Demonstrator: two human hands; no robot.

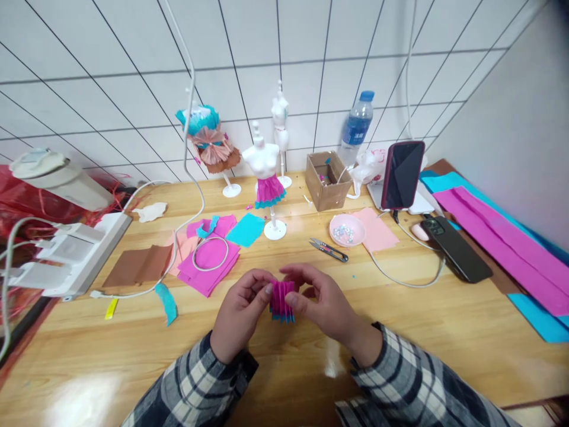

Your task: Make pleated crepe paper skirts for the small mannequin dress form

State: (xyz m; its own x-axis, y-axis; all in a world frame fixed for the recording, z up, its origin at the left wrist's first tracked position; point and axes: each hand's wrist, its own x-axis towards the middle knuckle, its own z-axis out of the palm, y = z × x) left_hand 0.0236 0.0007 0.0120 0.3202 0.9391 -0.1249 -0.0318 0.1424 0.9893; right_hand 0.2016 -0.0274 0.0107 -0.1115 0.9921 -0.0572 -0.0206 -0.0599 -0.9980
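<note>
A small pleated magenta paper piece (281,301) with a blue lower edge hangs between my two hands, above the near part of the table. My left hand (243,311) pinches its left side between thumb and fingers. On the other side, my right hand (323,305) has its fingers curled round the right edge, thumb at the front. Beyond the hands stands a white mannequin (261,157) wearing a magenta pleated skirt (269,191) with a blue hem. Small scissors (329,249) lie behind my right hand.
Magenta sheets (208,270), a blue sheet (246,230) and brown paper (137,265) lie left. A pink dish (347,230), cardboard box (328,184), bottle (357,127) and upright phone (402,175) stand behind. Another phone (457,249) and long paper strips (507,243) lie right.
</note>
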